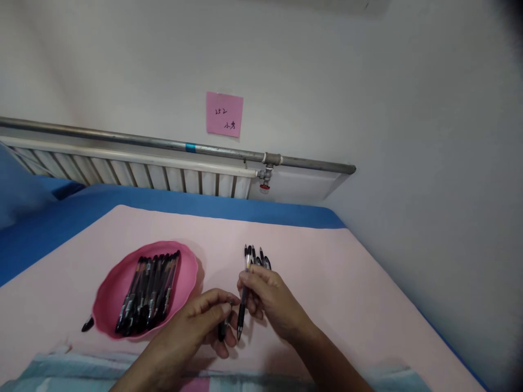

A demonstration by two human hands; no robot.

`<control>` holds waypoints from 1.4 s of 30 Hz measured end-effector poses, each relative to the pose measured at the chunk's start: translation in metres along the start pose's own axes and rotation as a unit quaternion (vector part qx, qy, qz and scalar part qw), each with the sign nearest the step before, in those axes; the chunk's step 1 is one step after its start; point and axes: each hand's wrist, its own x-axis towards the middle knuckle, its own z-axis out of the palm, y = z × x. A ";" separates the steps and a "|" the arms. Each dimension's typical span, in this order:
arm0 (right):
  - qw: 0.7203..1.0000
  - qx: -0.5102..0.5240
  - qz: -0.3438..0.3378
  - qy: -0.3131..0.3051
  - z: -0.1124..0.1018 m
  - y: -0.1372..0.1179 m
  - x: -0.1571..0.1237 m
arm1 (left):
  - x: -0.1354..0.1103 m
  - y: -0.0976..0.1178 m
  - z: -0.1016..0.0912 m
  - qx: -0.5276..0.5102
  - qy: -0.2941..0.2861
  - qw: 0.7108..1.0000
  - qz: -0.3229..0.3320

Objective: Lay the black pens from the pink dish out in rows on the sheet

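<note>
Head cam: R hand (269,296) pinches uncapped pen (242,313), L hand (204,318) grips cap (222,330) just beside it; other pens (147,294) in bowl (107,307) on desk (327,294).

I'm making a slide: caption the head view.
Right hand holding uncapped pen, left hand a cap, near pink bowl of pens.

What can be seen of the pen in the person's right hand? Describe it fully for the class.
The pen is slim, with a see-through, plastic-looking barrel, a black grip, a greyish tapered tip and a dark upper end. Uncapped, it slants tip down and toward the wearer, over the pink table cover. The right hand pinches its barrel; the left hand is close beside it, though contact is unclear.
</note>
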 end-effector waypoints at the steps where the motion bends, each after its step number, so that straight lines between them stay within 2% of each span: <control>1: 1.000 -0.025 -0.002 -0.015 0.000 0.000 0.000 | -0.001 0.000 0.000 0.005 -0.006 1.000 -0.003; 5: 0.993 -0.098 -0.034 -0.049 0.001 0.003 0.000 | -0.004 0.001 0.001 0.040 -0.020 0.998 -0.035; 8: 0.991 -0.111 -0.069 -0.032 0.006 0.006 -0.001 | -0.004 0.001 0.001 0.066 -0.018 0.997 -0.034; 11: 0.992 -0.108 -0.057 -0.014 0.014 0.010 -0.003 | -0.004 -0.001 0.004 0.067 -0.017 0.997 -0.031; 13: 0.992 -0.120 -0.050 -0.006 0.019 0.012 -0.005 | -0.003 -0.002 0.006 0.073 0.002 0.997 -0.038; 16: 0.982 -0.164 -0.089 -0.004 0.019 0.010 -0.007 | -0.002 -0.001 0.007 0.087 0.033 0.995 -0.033; 19: 0.969 -0.197 -0.146 0.027 0.014 0.005 -0.006 | -0.002 0.005 0.005 -0.018 0.041 0.999 0.005; 23: 0.942 -0.264 -0.191 0.085 0.010 0.004 -0.006 | -0.001 0.015 0.000 -0.200 0.053 0.978 0.023; 27: 0.900 -0.355 -0.247 0.054 0.016 0.013 -0.008 | 0.001 0.018 0.002 -0.268 0.072 0.960 0.043; 29: 0.890 -0.374 -0.254 0.051 0.019 0.018 -0.008 | 0.002 0.017 0.005 -0.277 0.077 0.957 0.046; 31: 0.896 -0.366 -0.247 0.056 0.022 0.021 -0.007 | 0.003 0.014 0.008 -0.280 0.074 0.956 0.046; 37: 0.937 -0.279 -0.204 0.057 0.022 0.018 -0.003 | 0.004 0.011 0.008 -0.264 0.053 0.962 0.047; 40: 0.952 -0.241 -0.181 0.053 0.018 0.010 -0.004 | 0.003 0.018 0.002 -0.271 0.079 0.957 0.064; 42: 0.959 -0.244 -0.143 0.019 0.015 0.007 -0.006 | 0.001 0.024 -0.003 -0.276 0.101 0.952 0.087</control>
